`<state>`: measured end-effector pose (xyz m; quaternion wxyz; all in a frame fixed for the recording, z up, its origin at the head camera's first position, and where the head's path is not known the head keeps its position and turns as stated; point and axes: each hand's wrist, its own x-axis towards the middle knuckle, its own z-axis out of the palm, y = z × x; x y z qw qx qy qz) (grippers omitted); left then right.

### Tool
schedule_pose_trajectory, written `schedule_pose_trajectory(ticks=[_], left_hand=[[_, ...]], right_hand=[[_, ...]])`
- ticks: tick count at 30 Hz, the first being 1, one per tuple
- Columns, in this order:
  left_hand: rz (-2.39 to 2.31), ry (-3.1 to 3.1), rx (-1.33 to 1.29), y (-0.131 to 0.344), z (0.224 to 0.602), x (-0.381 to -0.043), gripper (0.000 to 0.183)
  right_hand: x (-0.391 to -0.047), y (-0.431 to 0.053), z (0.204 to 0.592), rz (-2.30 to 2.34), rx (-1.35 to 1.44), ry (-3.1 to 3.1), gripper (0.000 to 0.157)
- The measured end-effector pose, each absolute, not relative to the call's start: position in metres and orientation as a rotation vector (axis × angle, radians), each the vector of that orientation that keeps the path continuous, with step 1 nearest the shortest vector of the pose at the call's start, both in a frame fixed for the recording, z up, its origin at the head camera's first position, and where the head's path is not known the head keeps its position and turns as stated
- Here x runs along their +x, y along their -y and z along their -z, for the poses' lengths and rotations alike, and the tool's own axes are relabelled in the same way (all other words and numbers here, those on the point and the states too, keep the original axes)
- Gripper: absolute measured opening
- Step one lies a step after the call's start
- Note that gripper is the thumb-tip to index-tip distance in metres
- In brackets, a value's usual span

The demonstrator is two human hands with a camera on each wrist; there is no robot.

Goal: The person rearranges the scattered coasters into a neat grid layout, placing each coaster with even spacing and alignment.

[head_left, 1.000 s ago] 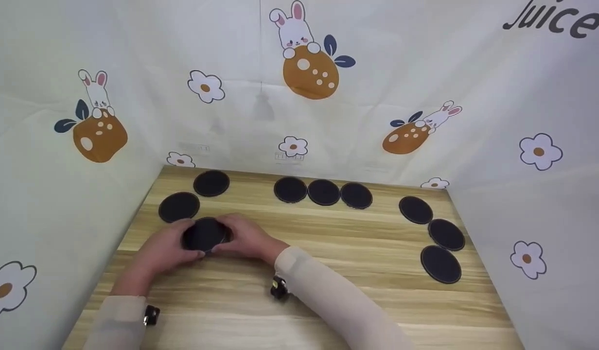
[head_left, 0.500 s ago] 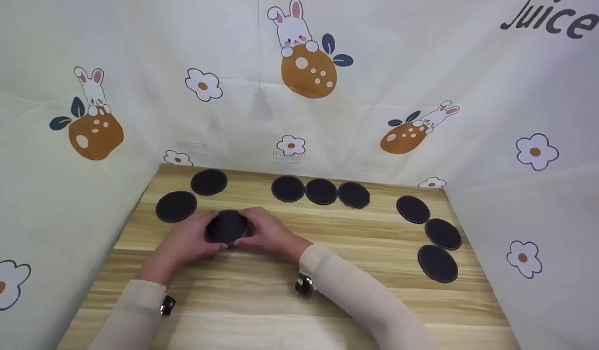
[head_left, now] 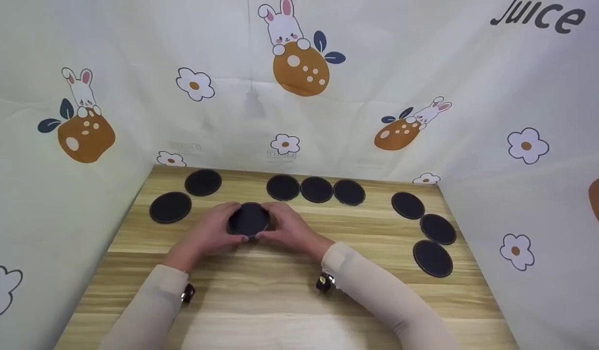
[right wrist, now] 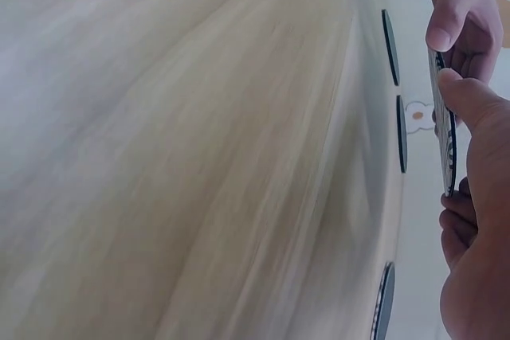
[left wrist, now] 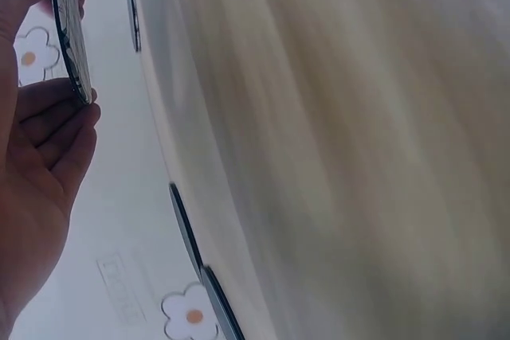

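Note:
Both hands hold one round black coaster [head_left: 249,219] between them, lifted above the wooden table. My left hand [head_left: 209,232] grips its left edge, thumb at the near side and fingers at the far side. On the opposite edge, my right hand [head_left: 294,231] grips it in the same way. In the left wrist view the coaster [left wrist: 72,41] appears edge-on, its pale patterned underside showing. The right wrist view shows the coaster [right wrist: 445,129] from the side, with the left hand [right wrist: 468,17] behind it. Fingers hide parts of its rim.
More black coasters lie flat on the table [head_left: 260,301]: a left pair with one coaster [head_left: 170,207] nearer, a back row of three around a middle coaster [head_left: 316,189], and three at right, including a coaster [head_left: 432,258]. Printed fabric [head_left: 221,126] walls surround the table.
Both hands have moved right together, carrying the coaster from beside the left pair to a spot in front of the back row. The view has shifted slightly.

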<state>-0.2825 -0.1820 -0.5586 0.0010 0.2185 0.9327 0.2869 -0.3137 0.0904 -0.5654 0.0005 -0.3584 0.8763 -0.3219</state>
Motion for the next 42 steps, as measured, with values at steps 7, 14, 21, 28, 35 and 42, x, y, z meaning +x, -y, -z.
schedule_pose_trajectory(ticks=[7,14,21,28,35,42], left_hand=[[-0.890,-2.908,0.712,0.161,0.558,-0.292,0.094],[-0.885,-2.876,0.757,0.143,0.562,-0.301,0.095],[-0.870,-2.859,0.776,0.129,0.564,-0.309,0.095],[-0.889,-2.848,0.795,0.117,0.565,-0.318,0.093],[-0.927,-2.830,0.810,0.114,0.565,-0.326,0.095],[-0.926,-2.832,0.802,0.113,0.561,-0.330,0.095]], right_hand=[[-0.313,-0.112,0.571,1.103,-1.076,-2.764,0.078],[-0.311,-0.131,0.578,1.199,-1.030,-2.768,0.075],[-0.312,-0.146,0.581,1.232,-0.969,-2.771,0.076],[-0.314,-0.155,0.578,1.220,-0.913,-2.788,0.076],[-0.319,-0.160,0.577,1.258,-0.858,-2.753,0.074],[-0.323,-0.160,0.576,1.245,-0.819,-2.768,0.078]])
